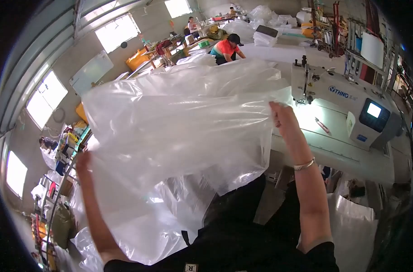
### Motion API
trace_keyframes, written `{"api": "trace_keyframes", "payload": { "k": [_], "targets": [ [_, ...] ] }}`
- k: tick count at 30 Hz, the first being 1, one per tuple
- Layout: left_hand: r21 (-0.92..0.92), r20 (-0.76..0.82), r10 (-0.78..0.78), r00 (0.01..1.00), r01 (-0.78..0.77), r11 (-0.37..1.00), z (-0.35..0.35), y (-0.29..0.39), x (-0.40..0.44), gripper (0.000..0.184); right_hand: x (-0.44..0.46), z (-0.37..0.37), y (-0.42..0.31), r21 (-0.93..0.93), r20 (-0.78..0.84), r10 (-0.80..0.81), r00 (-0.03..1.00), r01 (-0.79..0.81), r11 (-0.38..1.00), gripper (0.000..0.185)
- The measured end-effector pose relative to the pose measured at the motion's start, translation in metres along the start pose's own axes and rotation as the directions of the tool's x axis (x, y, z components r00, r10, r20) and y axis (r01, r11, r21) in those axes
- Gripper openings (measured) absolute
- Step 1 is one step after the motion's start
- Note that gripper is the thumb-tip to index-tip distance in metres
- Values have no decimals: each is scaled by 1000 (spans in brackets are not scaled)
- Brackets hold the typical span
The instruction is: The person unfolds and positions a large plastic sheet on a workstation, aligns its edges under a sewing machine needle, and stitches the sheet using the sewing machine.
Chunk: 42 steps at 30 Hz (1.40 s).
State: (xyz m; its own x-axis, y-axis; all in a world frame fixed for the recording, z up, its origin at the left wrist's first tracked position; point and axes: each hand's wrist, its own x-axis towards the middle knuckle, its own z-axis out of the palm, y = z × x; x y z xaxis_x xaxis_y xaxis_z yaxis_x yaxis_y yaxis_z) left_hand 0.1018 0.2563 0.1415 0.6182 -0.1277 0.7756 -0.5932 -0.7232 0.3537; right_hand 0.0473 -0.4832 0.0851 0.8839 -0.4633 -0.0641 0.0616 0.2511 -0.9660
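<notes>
A large clear plastic sheet (183, 122) spreads in front of me, wrinkled and shiny, with its lower part hanging down toward my lap. My right hand (283, 116) is closed on the sheet's right edge, just left of the sewing machine (338, 93). At the far left, my left hand (83, 161) grips the opposite edge; motion blurs its fingers. Between the two hands the plastic is drawn out wide. The machine is white, with a lit screen and a bright lamp by its needle area.
Pink-handled snips (322, 125) lie on the machine bed (333, 143). A person in a bright multicoloured shirt (227, 49) bends over the far side of the table. More plastic (358, 222) hangs at lower right. Metal racks (52, 213) stand at the left.
</notes>
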Motion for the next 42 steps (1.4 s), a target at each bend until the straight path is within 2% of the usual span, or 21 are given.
{"api": "trace_keyframes", "payload": {
  "k": [1,2,3,4,6,13,14,16,17,18,20,21,24,27,29,32,34,36,38,40,42],
  "targets": [
    [808,-6,-306,952,185,560,-31,44,63,32,-6,-4,-1,3,-8,-7,1000,7,1000,10],
    [303,-136,-128,982,165,939,-61,45,83,24,-16,-8,1,216,26,26,999,-31,976,11],
    [284,-123,-172,977,201,937,-106,-7,114,23,-27,-13,6,417,67,49,997,-73,906,13],
    [518,-35,170,985,-128,846,-118,28,124,22,-39,-26,17,481,59,79,995,-98,871,16],
    [597,-124,-62,990,124,793,-116,33,119,21,-70,-42,50,548,-9,185,983,-150,823,20],
    [985,149,-484,862,-90,144,-33,-60,-16,21,-148,-99,146,294,18,300,954,-292,910,33],
    [982,167,-467,869,-102,161,-22,-87,3,21,-148,-102,142,56,25,233,972,-234,971,33],
    [856,176,-72,982,-117,503,7,-119,54,21,-142,-117,131,-534,118,139,983,-56,844,42],
    [750,117,117,986,-165,641,25,-118,79,23,-137,-126,124,-534,104,135,985,-59,843,42],
    [619,45,-102,994,52,783,60,-19,115,26,-133,-133,118,-625,94,-4,996,62,779,40],
    [450,-58,255,965,-203,870,125,104,179,26,-120,-137,92,-667,-51,-308,950,197,718,36],
    [237,84,165,983,-180,955,151,150,202,26,-105,-140,83,-772,-83,-376,923,179,609,35],
    [-355,258,274,926,-172,919,279,274,209,17,-49,-130,64,-901,-165,-613,773,134,412,33],
    [-493,505,652,566,-431,756,399,380,184,26,18,-120,78,-907,-204,-650,732,110,408,35],
    [-489,546,761,351,-605,629,492,392,172,39,45,-109,81,-959,-175,-650,740,20,281,30],
    [-360,649,684,333,-657,662,580,379,159,47,66,-101,77,-968,-225,-495,839,-136,209,22],
    [-146,818,443,367,-612,777,614,352,155,48,75,-104,85,-968,-231,-506,831,-141,209,19],
    [-44,963,214,163,-690,722,632,315,147,45,75,-110,85,-969,-221,-522,824,-122,216,15],
    [-223,881,383,278,-469,854,656,240,127,46,71,-114,81,-972,-189,-546,816,-75,225,14],
    [-327,763,584,278,-613,719,646,198,113,47,72,-119,80,-970,-161,-575,802,-22,240,14],
    [-543,733,470,492,7,840,640,149,94,36,75,-127,78,-959,-124,-562,818,46,278,12]
  ]
}}
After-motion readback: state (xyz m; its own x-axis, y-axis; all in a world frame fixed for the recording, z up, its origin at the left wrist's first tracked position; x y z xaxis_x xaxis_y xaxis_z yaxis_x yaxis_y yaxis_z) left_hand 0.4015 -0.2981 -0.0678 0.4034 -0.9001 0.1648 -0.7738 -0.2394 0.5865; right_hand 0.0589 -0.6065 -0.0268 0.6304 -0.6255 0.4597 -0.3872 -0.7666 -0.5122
